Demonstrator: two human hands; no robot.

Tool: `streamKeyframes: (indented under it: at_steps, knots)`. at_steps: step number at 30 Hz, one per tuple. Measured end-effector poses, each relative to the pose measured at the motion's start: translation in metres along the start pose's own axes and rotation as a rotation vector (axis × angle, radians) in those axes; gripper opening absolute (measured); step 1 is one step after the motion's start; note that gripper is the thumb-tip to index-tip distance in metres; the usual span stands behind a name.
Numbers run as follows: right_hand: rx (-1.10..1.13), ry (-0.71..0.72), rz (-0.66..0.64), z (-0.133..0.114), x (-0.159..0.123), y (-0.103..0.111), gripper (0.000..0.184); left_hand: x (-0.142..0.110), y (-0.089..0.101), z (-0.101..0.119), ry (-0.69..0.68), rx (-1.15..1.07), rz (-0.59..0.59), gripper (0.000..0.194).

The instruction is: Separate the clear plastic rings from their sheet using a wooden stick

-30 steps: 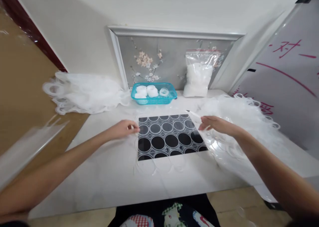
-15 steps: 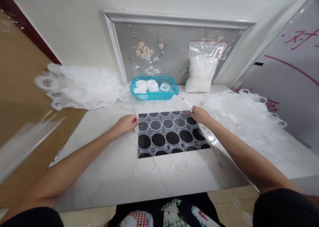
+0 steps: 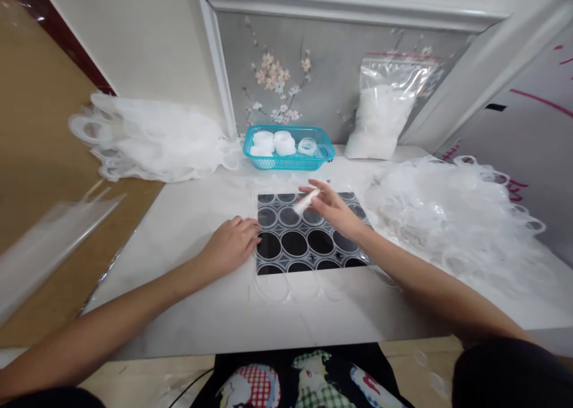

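Patterned sheet (image 3: 320,241) — best steadied by the loosely spread left hand (image 3: 233,241) while the white tool (image 3: 305,202) was gripped in the right hand (image 3: 332,208).

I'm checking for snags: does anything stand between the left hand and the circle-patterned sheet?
Nothing visible does: the left hand is at the left edge of the circle-patterned sheet. The turquoise basket stands beyond the far edge.
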State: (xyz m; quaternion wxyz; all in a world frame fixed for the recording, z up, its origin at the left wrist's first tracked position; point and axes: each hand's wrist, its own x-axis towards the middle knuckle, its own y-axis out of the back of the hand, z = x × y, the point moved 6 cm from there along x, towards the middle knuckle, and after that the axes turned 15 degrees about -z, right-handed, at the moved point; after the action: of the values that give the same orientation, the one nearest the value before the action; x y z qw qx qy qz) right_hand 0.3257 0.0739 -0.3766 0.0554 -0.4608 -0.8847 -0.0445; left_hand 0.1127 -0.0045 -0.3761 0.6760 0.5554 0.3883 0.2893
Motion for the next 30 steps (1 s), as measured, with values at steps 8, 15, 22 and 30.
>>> streamKeyframes:
  at_steps: [8, 15, 22, 30]
  knots:
    - [0.019, -0.287, -0.141, 0.021, 0.035, -0.067, 0.06, -0.015, -0.018, 0.023, -0.087, 0.311, 0.153, 0.033]
    - [-0.163, -0.159, -0.112, 0.031, 0.04, -0.067, 0.037, -0.019, -0.016, 0.025, -0.112, 0.328, 0.218, 0.035]
    - [-0.392, -0.139, -0.167, 0.034, 0.032, -0.067, 0.035, -0.019, -0.017, 0.027, -0.102, 0.326, 0.23, 0.034]
    - [-0.529, -0.082, -0.205, 0.033, 0.031, -0.07, 0.036, -0.019, -0.02, 0.027, -0.102, 0.309, 0.223, 0.036]
